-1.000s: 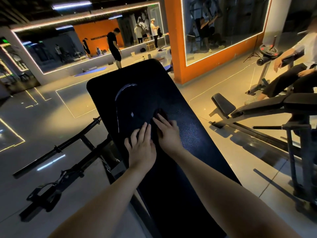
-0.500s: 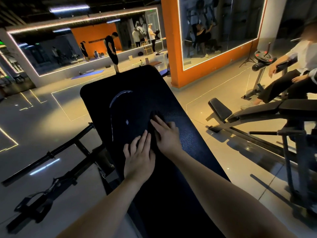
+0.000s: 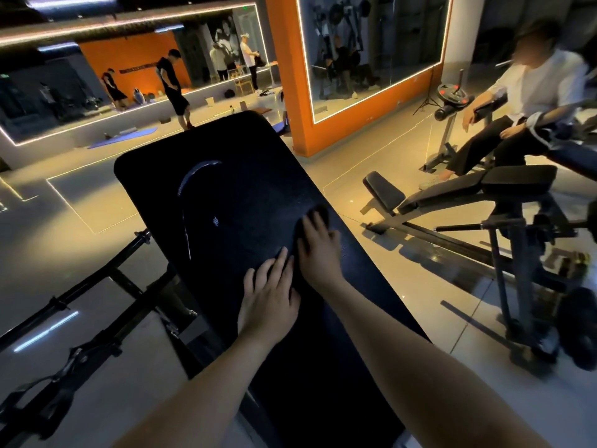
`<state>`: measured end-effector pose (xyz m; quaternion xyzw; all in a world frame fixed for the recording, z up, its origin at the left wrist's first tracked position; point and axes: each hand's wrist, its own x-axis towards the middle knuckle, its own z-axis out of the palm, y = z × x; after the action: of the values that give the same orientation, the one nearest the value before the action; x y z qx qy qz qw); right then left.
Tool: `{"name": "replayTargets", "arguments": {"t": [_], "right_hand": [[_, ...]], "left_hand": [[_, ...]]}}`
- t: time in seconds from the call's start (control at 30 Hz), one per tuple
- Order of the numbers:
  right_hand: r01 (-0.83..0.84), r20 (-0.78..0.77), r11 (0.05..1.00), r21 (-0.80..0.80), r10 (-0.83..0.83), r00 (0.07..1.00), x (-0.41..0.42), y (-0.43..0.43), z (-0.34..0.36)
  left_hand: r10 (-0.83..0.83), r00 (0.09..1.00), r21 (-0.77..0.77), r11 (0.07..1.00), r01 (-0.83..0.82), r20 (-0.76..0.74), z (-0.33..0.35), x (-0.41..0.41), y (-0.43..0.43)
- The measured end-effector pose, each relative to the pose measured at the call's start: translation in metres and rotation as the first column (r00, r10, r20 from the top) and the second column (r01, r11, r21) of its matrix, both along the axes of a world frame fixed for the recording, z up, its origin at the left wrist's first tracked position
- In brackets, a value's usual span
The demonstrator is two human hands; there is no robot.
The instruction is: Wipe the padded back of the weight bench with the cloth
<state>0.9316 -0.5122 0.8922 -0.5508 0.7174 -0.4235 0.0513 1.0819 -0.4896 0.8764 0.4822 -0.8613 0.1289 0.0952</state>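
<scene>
Around, glossy floor and orange pillar; padded back (black, pebbled).

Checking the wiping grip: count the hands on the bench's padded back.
2. The left hand lies flat on the padded back near its middle; the right hand presses the cloth near the right edge. Neither is hidden.

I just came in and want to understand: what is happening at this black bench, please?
A person is wiping the padded back of a weight bench. The right hand presses a dark cloth flat against the pad near its right edge. The left hand rests flat on the pad just beside it. A second person sits off to the right.
</scene>
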Motion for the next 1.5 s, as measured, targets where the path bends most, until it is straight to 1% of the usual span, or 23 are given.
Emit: {"name": "replayTargets", "arguments": {"t": [0.03,0.07,0.17,0.23,0.3,0.37,0.43,0.5,0.53,0.63,0.7,0.77,0.87,0.93,1.0,1.07,1.1,1.17,1.3,1.37,1.4,1.43,1.5], "right_hand": [[-0.040,-0.026,0.999,-0.001,0.040,0.999,0.002,0.003,-0.001],[-0.028,-0.007,1.000,0.008,0.028,1.000,0.001,0.008,-0.007],[0.186,0.158,0.981,0.056,-0.193,0.968,-0.013,0.037,-0.040],[0.352,0.240,0.925,0.146,-0.378,0.894,-0.033,0.068,-0.069],[0.465,0.334,0.841,0.279,-0.538,0.773,-0.050,0.106,-0.102],[0.513,0.376,0.762,0.395,-0.644,0.666,-0.053,0.145,-0.129],[0.520,0.367,0.727,0.448,-0.680,0.634,-0.043,0.168,-0.139],[0.485,0.365,0.748,0.453,-0.652,0.664,-0.033,0.165,-0.133],[0.449,0.361,0.783,0.431,-0.605,0.710,-0.029,0.158,-0.126],[0.286,0.261,0.932,0.222,-0.339,0.904,-0.015,0.139,-0.110],[0.222,0.234,0.963,0.151,-0.253,0.939,-0.012,0.140,-0.114],[0.318,0.309,0.927,0.199,-0.367,0.877,-0.011,0.157,-0.130],[0.452,0.410,0.806,0.383,-0.587,0.698,-0.003,0.202,-0.159],[0.460,0.559,0.789,0.406,-0.613,0.558,0.011,0.223,-0.169],[0.492,0.651,0.767,0.412,-0.626,0.430,0.032,0.232,-0.172],[0.520,0.640,0.728,0.447,-0.666,0.384,0.057,0.237,-0.170],[0.529,0.602,0.714,0.459,-0.688,0.406,0.071,0.240,-0.167],[0.520,0.516,0.736,0.433,-0.676,0.526,0.097,0.238,-0.160],[0.384,0.488,0.892,0.238,-0.451,0.747,0.126,0.212,-0.129],[0.344,0.466,0.921,0.182,-0.388,0.795,0.137,0.210,-0.125],[0.379,0.449,0.904,0.198,-0.427,0.784,0.143,0.214,-0.130],[0.448,0.427,0.857,0.256,-0.515,0.743,0.152,0.221,-0.136],[0.595,0.399,0.691,0.411,-0.723,0.564,0.176,0.237,-0.149]], "left_hand": [[-0.002,1.000,0.006,1.000,0.002,0.013,0.000,0.000,0.001],[-0.011,1.000,0.018,1.000,0.010,0.024,-0.001,-0.001,0.004],[-0.091,0.995,0.072,0.994,0.087,0.042,-0.014,-0.016,0.023],[-0.168,0.984,0.109,0.981,0.162,0.056,-0.030,-0.029,0.042],[-0.225,0.971,0.164,0.964,0.210,0.082,-0.047,-0.037,0.062],[-0.259,0.961,0.200,0.951,0.236,0.099,-0.061,-0.036,0.079],[-0.265,0.959,0.199,0.950,0.242,0.100,-0.068,-0.033,0.090],[-0.268,0.960,0.179,0.952,0.249,0.087,-0.073,-0.031,0.096],[-0.275,0.958,0.173,0.951,0.257,0.086,-0.074,-0.029,0.097],[-0.307,0.947,0.181,0.941,0.286,0.097,-0.077,-0.026,0.096],[-0.338,0.936,0.179,0.931,0.318,0.096,-0.079,-0.024,0.095],[-0.368,0.927,0.166,0.921,0.353,0.073,-0.083,-0.019,0.095],[-0.401,0.915,0.161,0.907,0.390,0.038,-0.088,-0.012,0.100],[-0.422,0.906,0.157,0.897,0.413,0.028,-0.092,-0.008,0.105],[-0.450,0.892,0.156,0.885,0.440,0.041,-0.094,0.001,0.111],[-0.487,0.872,0.148,0.867,0.476,0.051,-0.096,0.014,0.116],[-0.509,0.859,0.155,0.854,0.497,0.052,-0.096,0.021,0.118],[-0.550,0.835,0.167,0.825,0.540,0.018,-0.095,0.033,0.116],[-0.621,0.771,0.111,0.764,0.636,-0.144,-0.089,0.052,0.093],[-0.638,0.763,0.104,0.756,0.646,-0.107,-0.086,0.067,0.084],[-0.636,0.770,0.117,0.761,0.638,-0.058,-0.083,0.074,0.082],[-0.626,0.780,0.137,0.773,0.619,0.004,-0.082,0.082,0.079],[-0.600,0.792,0.160,0.797,0.582,0.109,-0.080,0.102,0.074]]}}
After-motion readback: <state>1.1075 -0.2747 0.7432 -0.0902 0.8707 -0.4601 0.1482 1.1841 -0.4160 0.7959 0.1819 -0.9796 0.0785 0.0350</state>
